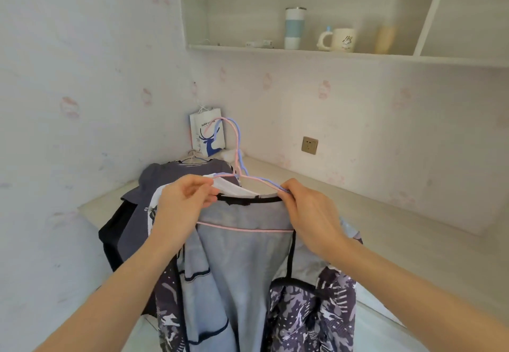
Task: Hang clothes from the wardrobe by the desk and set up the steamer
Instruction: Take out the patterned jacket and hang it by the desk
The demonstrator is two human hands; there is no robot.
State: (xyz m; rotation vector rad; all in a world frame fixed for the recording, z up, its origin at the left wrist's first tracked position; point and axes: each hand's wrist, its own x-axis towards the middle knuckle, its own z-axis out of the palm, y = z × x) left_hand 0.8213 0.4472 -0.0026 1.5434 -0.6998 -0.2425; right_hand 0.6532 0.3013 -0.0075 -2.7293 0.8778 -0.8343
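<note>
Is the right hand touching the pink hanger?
Touching. In the head view the right hand pinches the pink hanger at its sloping wire, beside the jacket collar.

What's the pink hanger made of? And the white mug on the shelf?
The pink hanger looks like thin wire with a matte plastic coating: slim, evenly coloured, bent smoothly. The white mug looks like glazed ceramic, thick-walled and slightly shiny, though plastic is possible.

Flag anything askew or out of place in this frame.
Nothing spilled or damaged. The pink and purple hangers, gripped by the right hand, have their hooks bunched together above the jacket, whose collar the left hand pinches. A dark shirt on its own hanger lies slumped on the desk rather than hanging.
</note>
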